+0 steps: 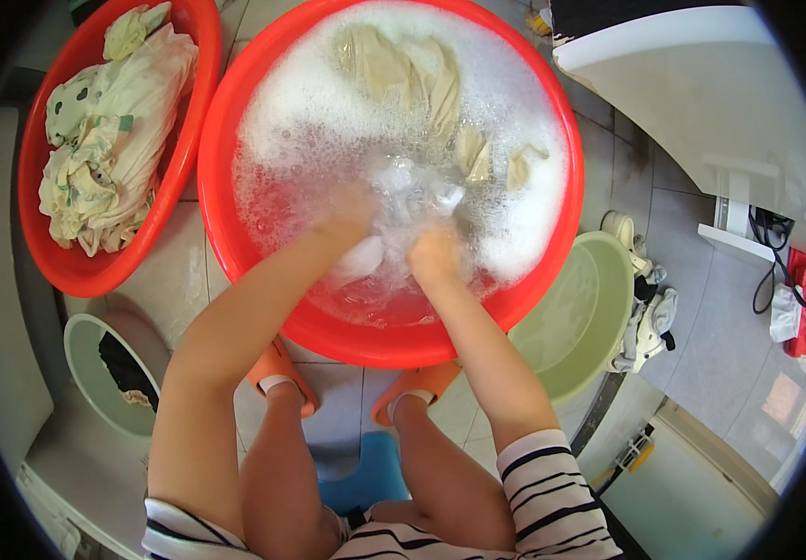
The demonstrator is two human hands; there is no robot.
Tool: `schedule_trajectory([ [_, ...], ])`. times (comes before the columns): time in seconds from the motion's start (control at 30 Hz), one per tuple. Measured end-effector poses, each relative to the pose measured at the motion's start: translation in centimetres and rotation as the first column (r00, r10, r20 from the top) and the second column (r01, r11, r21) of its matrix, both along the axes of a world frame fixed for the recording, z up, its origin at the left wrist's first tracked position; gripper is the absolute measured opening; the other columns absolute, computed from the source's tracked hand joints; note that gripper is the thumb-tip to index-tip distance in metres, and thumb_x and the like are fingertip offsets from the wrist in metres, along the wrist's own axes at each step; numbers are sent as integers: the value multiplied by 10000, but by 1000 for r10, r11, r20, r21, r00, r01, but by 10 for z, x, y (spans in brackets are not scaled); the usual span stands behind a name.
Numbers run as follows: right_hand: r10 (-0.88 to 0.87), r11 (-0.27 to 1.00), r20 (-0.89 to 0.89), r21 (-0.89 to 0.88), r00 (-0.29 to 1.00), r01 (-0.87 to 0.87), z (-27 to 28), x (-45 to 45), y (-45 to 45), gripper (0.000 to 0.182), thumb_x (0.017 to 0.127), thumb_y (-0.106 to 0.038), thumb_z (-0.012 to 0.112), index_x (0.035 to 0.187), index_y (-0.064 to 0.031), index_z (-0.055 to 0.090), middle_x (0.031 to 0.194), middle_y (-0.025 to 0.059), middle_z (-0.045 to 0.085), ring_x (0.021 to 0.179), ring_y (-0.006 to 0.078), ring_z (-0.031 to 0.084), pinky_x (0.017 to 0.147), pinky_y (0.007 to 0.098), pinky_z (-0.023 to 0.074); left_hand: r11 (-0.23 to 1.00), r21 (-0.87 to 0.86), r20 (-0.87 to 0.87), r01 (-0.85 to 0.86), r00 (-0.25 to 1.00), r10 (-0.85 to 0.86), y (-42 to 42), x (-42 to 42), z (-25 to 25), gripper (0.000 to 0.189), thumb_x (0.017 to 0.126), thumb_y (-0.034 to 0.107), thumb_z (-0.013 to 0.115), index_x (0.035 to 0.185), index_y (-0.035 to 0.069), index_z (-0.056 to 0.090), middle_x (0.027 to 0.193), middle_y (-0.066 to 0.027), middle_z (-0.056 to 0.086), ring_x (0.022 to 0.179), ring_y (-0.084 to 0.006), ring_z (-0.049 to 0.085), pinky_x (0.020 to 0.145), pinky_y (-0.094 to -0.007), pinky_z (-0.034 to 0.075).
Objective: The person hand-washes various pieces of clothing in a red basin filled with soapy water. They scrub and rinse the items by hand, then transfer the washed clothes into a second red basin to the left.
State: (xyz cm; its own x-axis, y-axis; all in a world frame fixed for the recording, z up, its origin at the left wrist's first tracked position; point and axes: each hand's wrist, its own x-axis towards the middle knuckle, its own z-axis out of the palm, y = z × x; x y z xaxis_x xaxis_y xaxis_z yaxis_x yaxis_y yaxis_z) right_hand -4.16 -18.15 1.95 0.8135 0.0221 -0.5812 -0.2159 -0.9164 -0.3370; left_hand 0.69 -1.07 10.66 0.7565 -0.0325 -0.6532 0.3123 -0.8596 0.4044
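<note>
In front of me stands a large red plastic tub of sudsy water. A wet white cloth lies partly under the surface amid splashes. My left hand is at this cloth, too motion-blurred to show its fingers. Curled into a fist, my right hand grips the cloth close by, also somewhat blurred. Beyond both hands, a beige garment rises through the white foam, with smaller beige folds to its right.
A smaller red basin at left holds pale clothes. Below it, a pale bucket contains dark cloth. A green basin with water touches the tub's right side, beside shoes and socks. A blue stool is beneath me.
</note>
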Motion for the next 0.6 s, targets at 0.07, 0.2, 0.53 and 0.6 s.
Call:
schedule_trajectory([
  [0.07, -40, 999, 69, 35, 997, 38, -12, -2, -5, 688, 794, -242, 645, 1383, -33, 356, 1318, 230, 446, 1177, 336, 475, 976, 412, 392, 994, 54, -123, 96, 988, -89, -3, 3, 8, 555, 914, 303, 436, 1421, 103, 332, 1418, -204, 378, 1294, -374, 379, 1030, -494, 342],
  [0.2, -586, 460, -433, 517, 684, 722, 6, 15, 46, 626, 842, -338, 613, 1342, -22, 411, 1312, 199, 457, 1161, 293, 488, 973, 415, 412, 926, -341, -144, -163, 982, 120, 22, -5, -90, 616, 730, 150, 697, 1286, 22, 464, 1326, -183, 482, 1236, -306, 456, 1016, -374, 379],
  [0.53, -447, -305, -801, 555, 398, 774, 42, 18, 42, 280, 890, -259, 577, 1004, -5, 612, 894, 81, 624, 785, 197, 613, 669, 319, 516, 856, -500, 524, 132, 833, 178, -7, -63, 10, 257, 761, 316, 673, 913, 109, 678, 924, -163, 640, 780, -378, 612, 689, -430, 498],
  [0.6, -620, -265, -681, 649, 389, 713, 56, 10, 51, 219, 867, -188, 619, 949, 15, 622, 836, 64, 630, 708, 159, 607, 597, 290, 492, 843, -535, 514, 56, 813, 273, 1, -55, 0, 247, 763, 332, 660, 883, 118, 683, 879, -141, 640, 727, -376, 616, 646, -431, 500],
])
